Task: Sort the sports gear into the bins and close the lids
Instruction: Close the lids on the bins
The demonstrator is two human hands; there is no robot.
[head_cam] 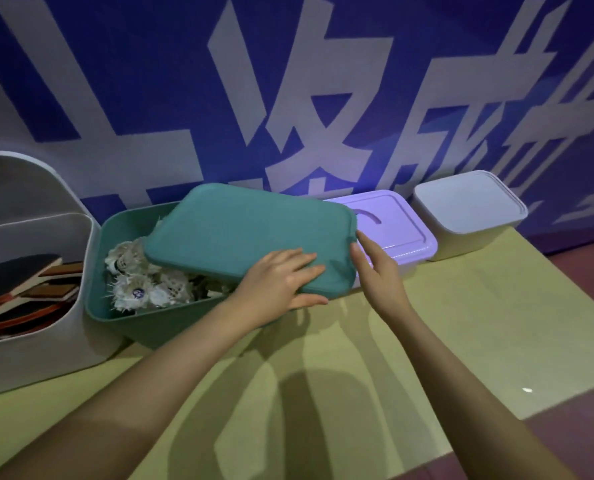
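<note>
Lid-closing step: left hand (281, 278) grips the flat teal plastic lid (250, 233), right hand (375, 268) relaxed against its edge. Next it probably needs sliding left, square over the teal shuttlecock-filled bin (143, 320).

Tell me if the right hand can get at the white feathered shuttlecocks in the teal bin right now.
Probably not: the teal plastic lid covers the teal bin's right side, the right hand beside it; exposed white shuttlecocks lie leftward.

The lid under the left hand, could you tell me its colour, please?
Teal green lid, head view.
</note>
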